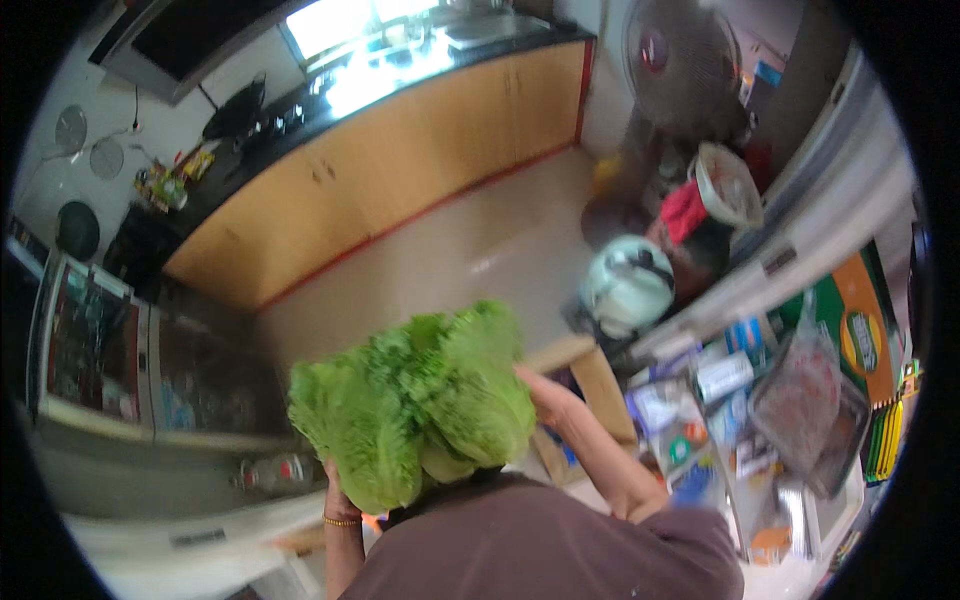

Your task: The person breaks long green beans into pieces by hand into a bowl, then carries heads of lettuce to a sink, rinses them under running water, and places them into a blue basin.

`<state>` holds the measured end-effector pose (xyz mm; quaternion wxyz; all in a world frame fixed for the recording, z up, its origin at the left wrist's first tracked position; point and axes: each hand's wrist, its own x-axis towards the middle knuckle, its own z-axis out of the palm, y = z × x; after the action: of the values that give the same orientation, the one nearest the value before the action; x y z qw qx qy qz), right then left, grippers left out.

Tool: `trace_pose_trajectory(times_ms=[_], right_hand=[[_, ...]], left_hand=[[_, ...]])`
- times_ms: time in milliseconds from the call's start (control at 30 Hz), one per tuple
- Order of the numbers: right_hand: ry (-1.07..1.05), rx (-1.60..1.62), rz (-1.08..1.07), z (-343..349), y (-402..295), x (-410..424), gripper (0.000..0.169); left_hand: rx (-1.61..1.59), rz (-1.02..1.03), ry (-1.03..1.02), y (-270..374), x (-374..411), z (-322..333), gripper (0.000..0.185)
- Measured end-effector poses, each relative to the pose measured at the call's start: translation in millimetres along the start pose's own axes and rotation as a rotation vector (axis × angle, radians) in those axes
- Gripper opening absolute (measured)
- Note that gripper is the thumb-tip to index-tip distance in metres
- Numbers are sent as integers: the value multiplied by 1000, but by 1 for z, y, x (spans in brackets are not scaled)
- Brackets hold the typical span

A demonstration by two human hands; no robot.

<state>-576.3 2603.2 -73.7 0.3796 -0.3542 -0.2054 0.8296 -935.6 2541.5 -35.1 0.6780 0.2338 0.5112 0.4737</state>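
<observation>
Two large heads of leafy greens, which look like napa cabbage, are held side by side against the front of my brown shirt. My left hand [339,491] supports the left head [364,435] from its outer side, below a beaded bracelet's wrist. The fingers of that hand are mostly hidden by leaves. On the other side, my right hand [541,397] presses against the right head [480,390], its fingertips partly out of sight. Darker curly greens [401,375] are squeezed between the two heads. The pale stem ends point down toward my body.
Ahead runs a kitchen counter with wooden cabinets [420,142]. A glass-fronted cabinet [94,337] stands at left. Along the right are a pale-blue appliance [628,285], a bin [726,187], a standing fan [679,67], a cardboard box [604,390] and a cluttered surface with a plastic bag [799,386].
</observation>
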Motion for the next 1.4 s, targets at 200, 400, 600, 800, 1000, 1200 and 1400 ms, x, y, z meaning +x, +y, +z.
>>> trace_pose_trajectory(times_ms=[200,400,600,800,1000,1200,1400], right_hand=[[519,243,-255,-65,-121,32,61],[697,375,-521,-134,-204,53,65],[631,349,-520,-213,-348,121,57],[553,435,-435,-237,-583,243,49],[169,68,-360,-299,-779,416,57],[-104,2,-239,-349,-920,581,70],[-307,1061,555,-383,-987,691,67]], left_hand=[[-87,-357,-560,63,238,102,74],[-208,-731,-718,88,406,273,67],[-69,-648,-646,117,529,387,86],[-96,-397,-606,220,658,490,88],[-172,-134,-533,314,808,554,78],[-56,3,-403,380,921,626,82],[7,-88,-271,412,983,662,91]])
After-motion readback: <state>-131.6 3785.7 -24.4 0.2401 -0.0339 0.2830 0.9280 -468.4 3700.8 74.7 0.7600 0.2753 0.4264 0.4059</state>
